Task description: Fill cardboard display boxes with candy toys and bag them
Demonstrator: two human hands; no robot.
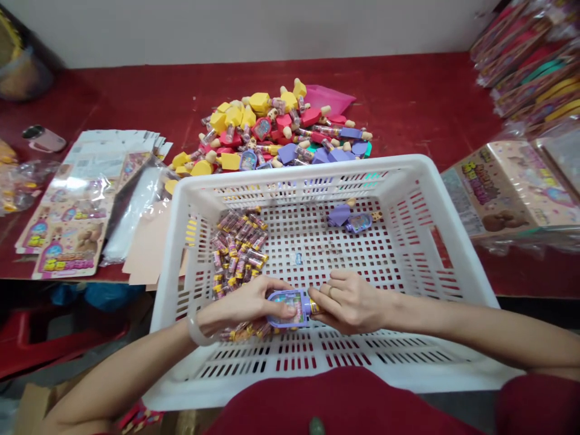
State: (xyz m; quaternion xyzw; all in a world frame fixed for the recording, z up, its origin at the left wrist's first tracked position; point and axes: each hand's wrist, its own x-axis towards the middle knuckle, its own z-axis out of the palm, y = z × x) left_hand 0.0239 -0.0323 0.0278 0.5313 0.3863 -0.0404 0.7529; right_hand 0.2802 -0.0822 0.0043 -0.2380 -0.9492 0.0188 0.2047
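Over the white plastic basket, my left hand grips a purple toy case with a clear window, its thumb lying on the window. My right hand pinches a small yellow-capped tube at the case's narrow neck, with the fingers covering most of it. Many small clear tubes with yellow caps lie in the basket's left side, partly under my left hand. Two more purple toy pieces rest on the basket floor toward the back right.
Behind the basket, yellow, red and purple toys lie heaped on the red table. Printed cards and clear bags are stacked at left. Packaged sets stand at right. A pink cup lies far left.
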